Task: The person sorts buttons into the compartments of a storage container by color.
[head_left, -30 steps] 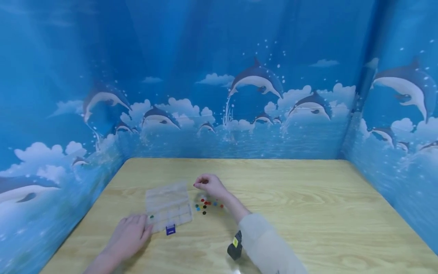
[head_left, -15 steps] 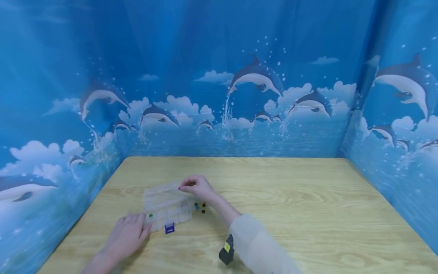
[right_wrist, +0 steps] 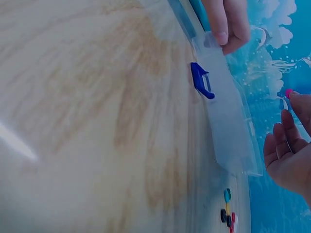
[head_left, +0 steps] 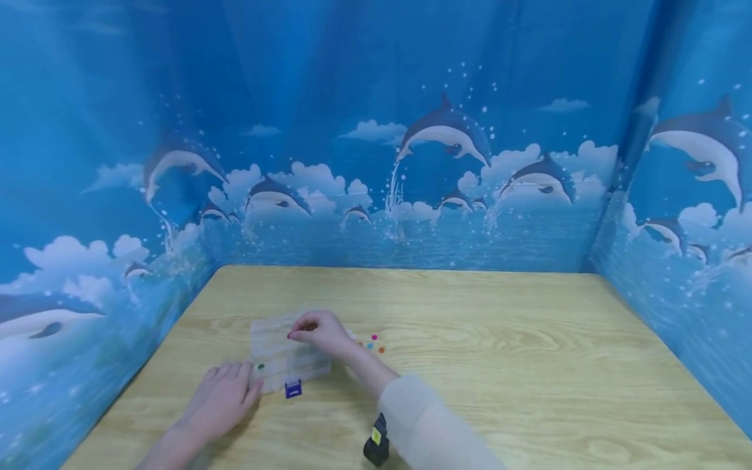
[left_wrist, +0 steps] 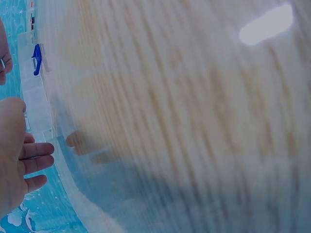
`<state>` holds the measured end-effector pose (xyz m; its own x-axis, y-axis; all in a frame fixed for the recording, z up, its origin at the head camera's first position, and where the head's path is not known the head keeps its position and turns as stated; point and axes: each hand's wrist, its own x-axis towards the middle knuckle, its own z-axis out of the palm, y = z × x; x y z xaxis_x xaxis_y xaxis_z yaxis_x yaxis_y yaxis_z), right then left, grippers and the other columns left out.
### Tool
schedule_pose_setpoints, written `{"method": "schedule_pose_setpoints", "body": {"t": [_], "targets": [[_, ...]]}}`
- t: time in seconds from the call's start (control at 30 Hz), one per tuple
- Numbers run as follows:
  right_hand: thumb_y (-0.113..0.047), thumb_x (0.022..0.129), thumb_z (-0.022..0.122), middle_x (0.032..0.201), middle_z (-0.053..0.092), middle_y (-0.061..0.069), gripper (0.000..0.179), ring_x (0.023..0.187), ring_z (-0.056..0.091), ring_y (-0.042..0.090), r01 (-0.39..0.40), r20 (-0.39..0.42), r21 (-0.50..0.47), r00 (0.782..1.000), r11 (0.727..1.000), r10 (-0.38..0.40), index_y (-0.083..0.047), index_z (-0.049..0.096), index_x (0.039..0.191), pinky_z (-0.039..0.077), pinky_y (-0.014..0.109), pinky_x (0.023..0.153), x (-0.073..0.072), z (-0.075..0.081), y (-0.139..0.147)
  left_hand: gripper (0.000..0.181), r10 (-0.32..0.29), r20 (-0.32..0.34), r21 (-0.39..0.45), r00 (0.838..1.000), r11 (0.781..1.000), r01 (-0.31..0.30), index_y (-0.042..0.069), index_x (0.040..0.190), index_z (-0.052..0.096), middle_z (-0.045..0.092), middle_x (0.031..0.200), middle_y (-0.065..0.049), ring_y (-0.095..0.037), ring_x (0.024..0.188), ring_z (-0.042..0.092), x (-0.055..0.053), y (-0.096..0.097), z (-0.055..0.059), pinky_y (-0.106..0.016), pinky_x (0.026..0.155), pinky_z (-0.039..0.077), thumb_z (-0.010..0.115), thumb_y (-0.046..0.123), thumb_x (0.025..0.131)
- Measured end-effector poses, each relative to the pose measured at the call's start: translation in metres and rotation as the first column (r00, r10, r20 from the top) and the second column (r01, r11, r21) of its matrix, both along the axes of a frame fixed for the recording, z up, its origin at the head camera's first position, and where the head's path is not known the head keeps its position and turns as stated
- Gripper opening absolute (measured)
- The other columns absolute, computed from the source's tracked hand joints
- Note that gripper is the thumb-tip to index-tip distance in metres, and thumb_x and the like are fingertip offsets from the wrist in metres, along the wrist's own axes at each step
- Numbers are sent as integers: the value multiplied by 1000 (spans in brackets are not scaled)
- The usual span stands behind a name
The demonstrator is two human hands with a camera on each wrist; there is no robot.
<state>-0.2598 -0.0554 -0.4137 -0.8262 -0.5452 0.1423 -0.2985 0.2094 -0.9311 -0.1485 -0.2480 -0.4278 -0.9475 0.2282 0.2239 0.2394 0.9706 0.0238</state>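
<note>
Bench (head_left: 529, 365): under everything.
Box (head_left: 276, 376): bench's nine o'clock, lid (head_left: 267, 335) open toward twelve.
Left hand (head_left: 220, 399): my straightish fingers touch its eight o'clock corner; light pressure should steady it.
Right hand (head_left: 324, 335): I pinch the disc (right_wrist: 288, 93) above the box.
Disc: pink; lowering beats dropping.

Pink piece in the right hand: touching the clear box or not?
Apart. The right wrist view shows the pink piece at the right hand's fingertips, with blue curtain visible between it and the clear box.
</note>
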Motion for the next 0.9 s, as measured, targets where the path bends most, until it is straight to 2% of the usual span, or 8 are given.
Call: {"method": "schedule_pose_setpoints", "body": {"t": [0.27,0.57,0.9], "targets": [[-10,82,68,81,60,-6,7,72,52,2,15,2,-2,1000,1000,-15,-5,70,87,45,18,67,5,-5,-11,19,4,-11,7,1000,1000,-4,5,88,55,58,81,-10,-30,82,57,0,1,0,-50,76,43,58,24,89],[-15,82,69,78,58,-9,5,74,49,3,86,-48,70,995,994,-83,-12,71,85,44,19,65,11,-10,-19,19,-7,-33,11,999,1000,8,4,87,54,59,81,-11,-31,82,57,0,0,-3,-49,76,43,58,23,88],[-15,81,69,75,57,-12,2,71,50,4,143,-20,128,990,981,-141,-17,71,82,43,20,62,15,-15,-27,18,-9,-32,6,999,1000,9,7,85,53,56,77,-7,-28,79,57,0,-1,-3,-46,73,44,57,24,89]]}}
